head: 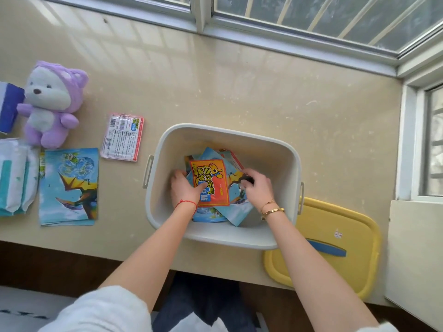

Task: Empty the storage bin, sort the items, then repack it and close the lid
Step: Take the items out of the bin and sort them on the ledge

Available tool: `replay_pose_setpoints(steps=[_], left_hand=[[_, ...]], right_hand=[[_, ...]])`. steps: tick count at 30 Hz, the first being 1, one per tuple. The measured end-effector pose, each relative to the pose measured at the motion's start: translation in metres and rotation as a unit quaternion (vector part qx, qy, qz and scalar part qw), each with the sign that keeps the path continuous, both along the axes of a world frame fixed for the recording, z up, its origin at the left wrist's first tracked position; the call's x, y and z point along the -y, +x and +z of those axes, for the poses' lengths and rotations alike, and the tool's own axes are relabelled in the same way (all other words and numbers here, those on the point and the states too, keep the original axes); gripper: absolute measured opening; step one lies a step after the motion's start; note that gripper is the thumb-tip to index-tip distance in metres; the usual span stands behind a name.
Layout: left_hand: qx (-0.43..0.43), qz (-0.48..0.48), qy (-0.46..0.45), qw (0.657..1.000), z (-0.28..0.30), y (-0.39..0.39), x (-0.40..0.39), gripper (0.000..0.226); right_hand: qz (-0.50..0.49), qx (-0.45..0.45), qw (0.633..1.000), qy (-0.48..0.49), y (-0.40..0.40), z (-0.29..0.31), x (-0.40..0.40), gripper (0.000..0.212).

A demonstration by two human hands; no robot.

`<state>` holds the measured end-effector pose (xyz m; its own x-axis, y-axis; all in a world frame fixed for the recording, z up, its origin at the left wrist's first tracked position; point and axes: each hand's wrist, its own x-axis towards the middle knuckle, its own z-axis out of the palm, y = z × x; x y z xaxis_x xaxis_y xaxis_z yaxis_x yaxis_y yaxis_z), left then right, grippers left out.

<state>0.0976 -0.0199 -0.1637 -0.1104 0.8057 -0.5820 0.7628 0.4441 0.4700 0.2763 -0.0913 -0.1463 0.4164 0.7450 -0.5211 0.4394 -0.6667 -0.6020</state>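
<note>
A white storage bin [271, 149] stands open near the counter's front edge. Both hands reach inside it. My left hand [183, 188] grips the left edge of an orange packet [212, 182] lying on top of several blue picture packets [236, 209]. My right hand [257, 188] is closed around a small dark object [249, 180] at the right of the pile; what it is I cannot tell. The bin's yellow lid [340, 243], with a blue handle, lies flat to the bin's right, overhanging the counter edge.
Left of the bin lie a pink-edged packet [122, 137], a stack of blue picture packets [69, 186], a purple plush bear [51, 104], white-and-teal packs [16, 176] and a blue-and-white box [8, 106]. A window frame runs behind; a wall ledge [417, 248] stands at the right.
</note>
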Motion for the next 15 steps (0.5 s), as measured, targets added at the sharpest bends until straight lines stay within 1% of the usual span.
replay_pose_setpoints(steps=[3,5,8,10,13,15], left_hand=[[0.028,-0.005,0.012,1.000,0.004,0.000,-0.002,0.062],[0.052,0.012,0.015,0.998,0.011,0.000,-0.004,0.060],[0.102,0.059,0.002,0.993,0.027,-0.002,-0.008,0.066],[0.112,0.071,0.011,0.991,0.040,-0.006,-0.011,0.067],[0.113,0.050,0.038,0.992,0.066,-0.013,-0.012,0.055],[0.115,0.032,0.068,0.991,0.086,-0.023,-0.011,0.044]], right_hand=[[-0.049,-0.052,0.997,0.020,0.008,0.000,0.003,0.023],[-0.057,-0.077,0.995,0.026,0.012,0.001,0.005,0.021],[-0.065,-0.099,0.992,0.049,0.014,0.009,0.009,0.021],[-0.079,-0.107,0.989,0.066,0.012,0.020,0.014,0.021],[-0.085,-0.093,0.988,0.092,0.007,0.038,0.021,0.024],[-0.085,-0.082,0.987,0.108,0.002,0.051,0.025,0.019]])
